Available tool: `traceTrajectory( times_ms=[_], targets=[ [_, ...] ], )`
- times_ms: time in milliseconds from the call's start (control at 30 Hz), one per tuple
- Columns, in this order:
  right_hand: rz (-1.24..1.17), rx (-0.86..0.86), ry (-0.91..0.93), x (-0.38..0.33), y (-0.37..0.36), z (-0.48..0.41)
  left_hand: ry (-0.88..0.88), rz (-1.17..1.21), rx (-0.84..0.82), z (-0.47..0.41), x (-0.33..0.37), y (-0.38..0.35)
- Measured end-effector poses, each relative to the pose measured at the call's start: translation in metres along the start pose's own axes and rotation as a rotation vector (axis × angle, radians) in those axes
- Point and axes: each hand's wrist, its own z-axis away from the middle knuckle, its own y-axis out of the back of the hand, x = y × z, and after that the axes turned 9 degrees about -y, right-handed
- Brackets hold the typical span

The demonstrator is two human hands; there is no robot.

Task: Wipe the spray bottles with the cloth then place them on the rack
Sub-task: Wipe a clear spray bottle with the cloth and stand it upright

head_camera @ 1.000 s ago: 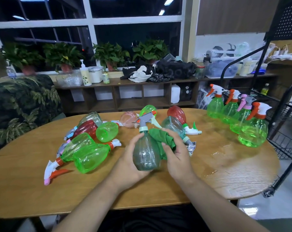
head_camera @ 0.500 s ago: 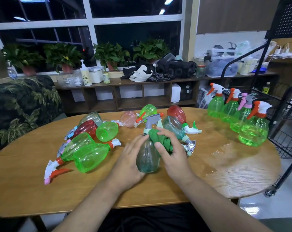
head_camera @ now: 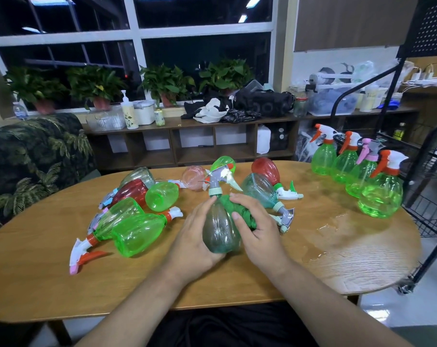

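My left hand (head_camera: 195, 244) grips a teal-grey spray bottle (head_camera: 218, 230) upright over the middle of the wooden table (head_camera: 37, 279). Its grey trigger head points away from me. My right hand (head_camera: 256, 229) holds a green cloth (head_camera: 240, 211) against the bottle's right side, near the shoulder. Several bottles lie on their sides behind and to the left, among them a green bottle (head_camera: 137, 232), a dark red bottle (head_camera: 131, 192) and another teal bottle (head_camera: 261, 190). Several green bottles (head_camera: 379, 196) stand upright at the table's right end.
A black wire rack (head_camera: 433, 186) on wheels stands just right of the table. Water patches (head_camera: 330, 226) shine on the tabletop at the right. A leaf-patterned sofa (head_camera: 32, 156) is at the left, and a low shelf with plants and clutter lines the window wall.
The bottle has come more upright and the cloth has slid up from its lower side toward its shoulder. My right hand moved up with the cloth.
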Motion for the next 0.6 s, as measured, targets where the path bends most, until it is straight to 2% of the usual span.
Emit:
traceTrajectory(
  times_ms=[200, 600],
  targets=[
    [0.079, -0.035, 0.075, -0.0031, -0.0018, 0.0025, 0.155, 0.107, 0.100, 0.0007, -0.0034, 0.0052],
    [0.194, -0.108, 0.268, 0.0028, -0.0037, 0.0058, 0.318, 0.242, 0.247, -0.0048, -0.0029, 0.0103]
  ],
)
